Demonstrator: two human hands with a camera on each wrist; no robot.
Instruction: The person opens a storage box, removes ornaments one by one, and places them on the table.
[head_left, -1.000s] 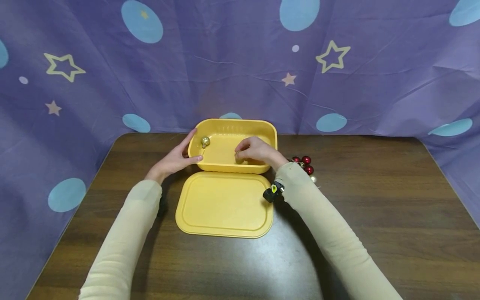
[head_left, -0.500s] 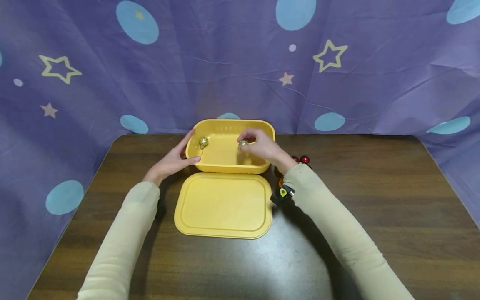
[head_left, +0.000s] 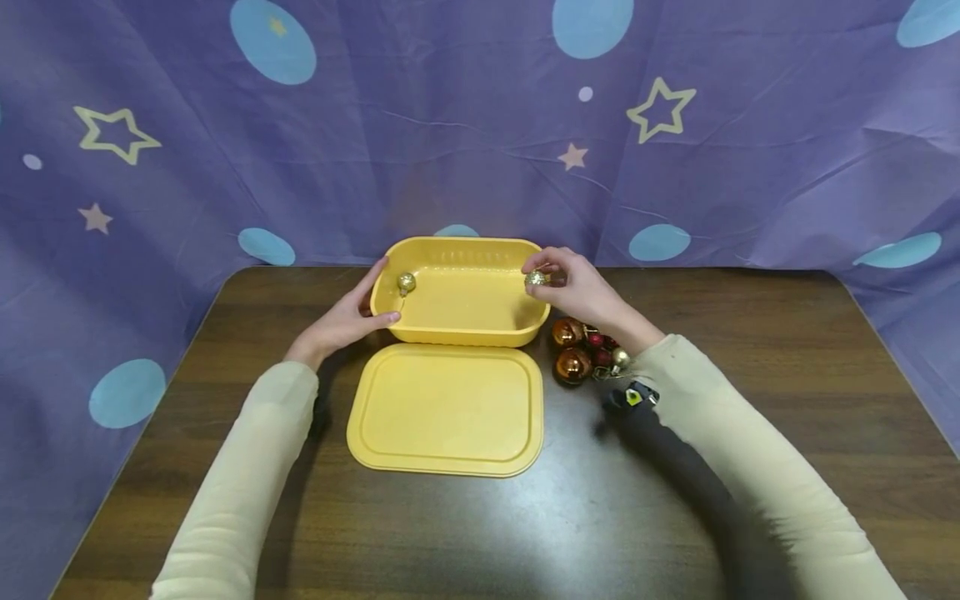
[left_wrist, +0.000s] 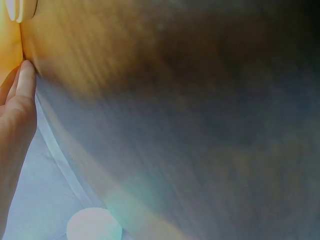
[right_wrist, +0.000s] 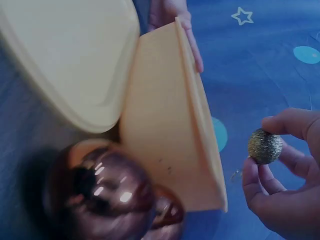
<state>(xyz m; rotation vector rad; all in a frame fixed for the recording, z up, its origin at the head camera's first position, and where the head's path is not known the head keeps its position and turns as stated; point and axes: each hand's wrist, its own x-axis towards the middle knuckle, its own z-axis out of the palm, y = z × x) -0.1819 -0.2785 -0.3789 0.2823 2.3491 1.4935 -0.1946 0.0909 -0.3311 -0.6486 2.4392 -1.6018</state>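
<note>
My left hand (head_left: 337,327) holds the left end of a yellow plastic box (head_left: 461,337), thumb at the front rim and fingers along the outer side. Between the thumb and fingertips of my right hand (head_left: 581,290) is a small gold glitter bauble (head_left: 536,279), raised over the box's right rim. The right wrist view shows the pinched bauble (right_wrist: 265,146) apart from the box wall (right_wrist: 160,115), its hanging loop dangling below. Another gold bauble (head_left: 406,283) lies inside the box at the left end.
A yellow lid (head_left: 446,408) lies flat in front of the box. Right of the box sit two large shiny copper baubles (head_left: 573,365), small red baubles (head_left: 602,357) and a pale gold bauble (head_left: 620,358). A purple patterned curtain (head_left: 465,125) hangs behind the table.
My right hand has lifted the glitter bauble from low inside the box and carried it right to the box's right rim. The left hand keeps its hold on the box.
</note>
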